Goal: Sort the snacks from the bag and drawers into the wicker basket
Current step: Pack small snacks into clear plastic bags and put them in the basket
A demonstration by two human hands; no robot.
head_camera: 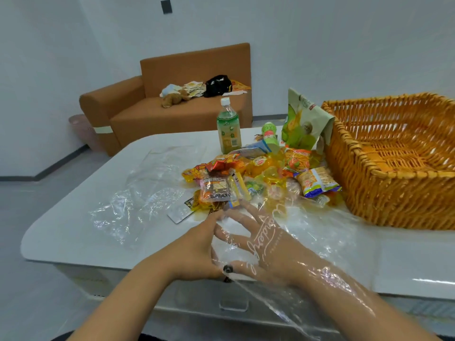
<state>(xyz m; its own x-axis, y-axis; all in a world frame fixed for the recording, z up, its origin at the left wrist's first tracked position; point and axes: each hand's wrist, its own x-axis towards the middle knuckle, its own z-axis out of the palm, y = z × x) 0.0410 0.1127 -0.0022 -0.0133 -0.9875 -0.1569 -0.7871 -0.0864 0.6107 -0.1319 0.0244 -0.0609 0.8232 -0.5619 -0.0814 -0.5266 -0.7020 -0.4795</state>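
A clear plastic bag (147, 193) lies spread over the white table (61, 242). My right hand (266, 244) and forearm are inside the bag, fingers spread toward a heap of small snack packets (258, 178). My left hand (194, 252) pinches the bag's film next to the right hand. The wicker basket (384, 193) stands at the right with no snacks visible inside it. A green tea bottle (228, 129) stands upright behind the heap. Beside it are a small green bottle (269, 134) and a tall green snack bag (304, 124) that leans on the basket.
An orange sofa (172, 112) stands behind the table with a plush toy (173, 98), papers and a black bag (218, 85) on it. A pink bin (82, 130) sits by the sofa's left arm. The table's near edge runs under my wrists.
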